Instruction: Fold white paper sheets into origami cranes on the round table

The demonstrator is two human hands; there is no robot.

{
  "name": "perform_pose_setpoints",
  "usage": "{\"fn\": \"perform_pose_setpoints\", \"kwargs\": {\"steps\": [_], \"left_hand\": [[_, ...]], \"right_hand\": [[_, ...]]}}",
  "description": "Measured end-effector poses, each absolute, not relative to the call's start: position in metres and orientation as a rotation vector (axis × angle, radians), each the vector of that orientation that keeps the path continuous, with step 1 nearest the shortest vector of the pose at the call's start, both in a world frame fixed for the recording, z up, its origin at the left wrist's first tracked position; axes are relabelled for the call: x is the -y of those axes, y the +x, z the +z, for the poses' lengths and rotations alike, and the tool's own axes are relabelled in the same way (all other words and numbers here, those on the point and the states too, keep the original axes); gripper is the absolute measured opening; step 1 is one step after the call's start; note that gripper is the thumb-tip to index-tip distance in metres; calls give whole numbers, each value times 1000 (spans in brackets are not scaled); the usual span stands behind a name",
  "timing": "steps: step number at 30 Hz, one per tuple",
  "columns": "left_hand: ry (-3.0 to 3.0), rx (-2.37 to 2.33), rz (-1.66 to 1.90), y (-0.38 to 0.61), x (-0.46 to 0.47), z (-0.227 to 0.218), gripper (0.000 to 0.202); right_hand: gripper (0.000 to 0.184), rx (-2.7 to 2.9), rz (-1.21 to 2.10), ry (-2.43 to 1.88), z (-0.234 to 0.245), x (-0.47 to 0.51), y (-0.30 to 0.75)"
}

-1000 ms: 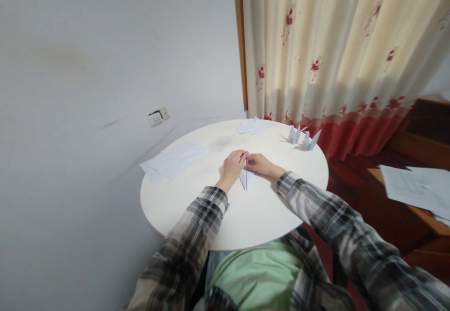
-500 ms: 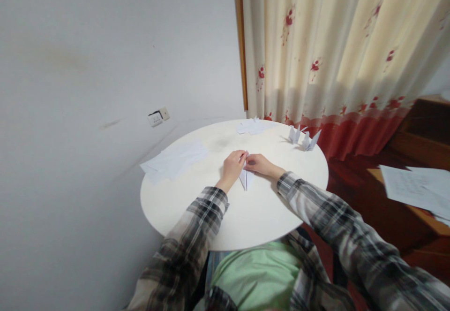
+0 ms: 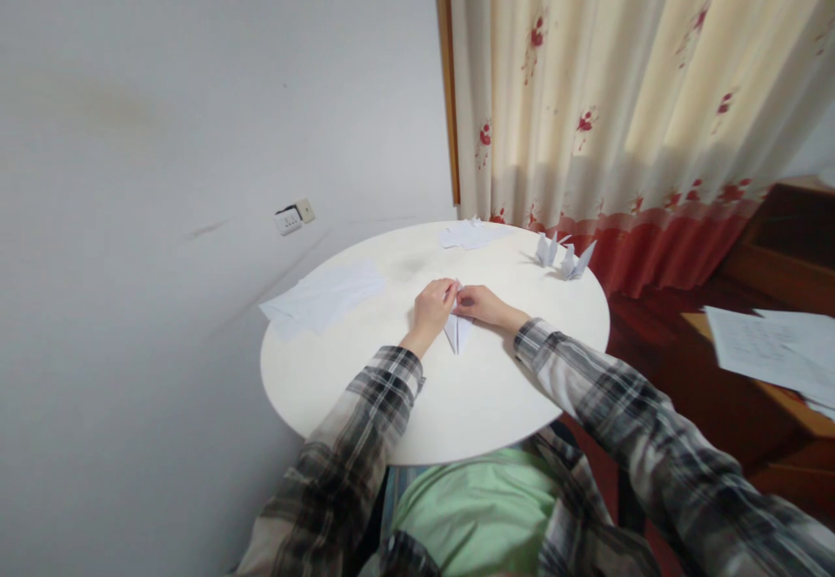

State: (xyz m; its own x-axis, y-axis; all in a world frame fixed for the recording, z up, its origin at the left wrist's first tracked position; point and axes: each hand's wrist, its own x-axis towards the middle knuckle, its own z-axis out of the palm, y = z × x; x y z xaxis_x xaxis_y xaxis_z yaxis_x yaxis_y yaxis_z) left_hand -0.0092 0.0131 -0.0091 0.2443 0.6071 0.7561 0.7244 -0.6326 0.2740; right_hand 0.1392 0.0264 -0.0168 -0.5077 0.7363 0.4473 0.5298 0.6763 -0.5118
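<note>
A small folded white paper (image 3: 457,333) lies on the round white table (image 3: 483,403), its split, pointed end toward me. My left hand (image 3: 433,305) pinches the paper's far end with thumb and forefinger, from the left. From the right, my right hand (image 3: 484,305) grips the same paper near its upper middle, its fingertips close to the left ones. Both hands are closed, and they hide most of the paper's far half.
Two folded paper cranes (image 3: 575,262) stand at the table's right rear edge. Paper sheets (image 3: 332,294) lie at the left, and more paper (image 3: 470,234) lies at the back. A wall (image 3: 196,316) borders the left side; a curtain (image 3: 587,168) hangs behind.
</note>
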Motion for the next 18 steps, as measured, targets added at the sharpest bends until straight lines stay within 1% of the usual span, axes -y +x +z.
{"fn": "perform_pose_setpoints", "kwargs": {"steps": [10, 18], "left_hand": [[-2383, 1306, -1368, -9, -14, -10, 16], [-2377, 1357, -1364, -9, -14, -10, 17]], "right_hand": [[11, 2247, 398, -949, -18, -28, 139], [10, 2247, 420, -974, -15, -25, 139]]}}
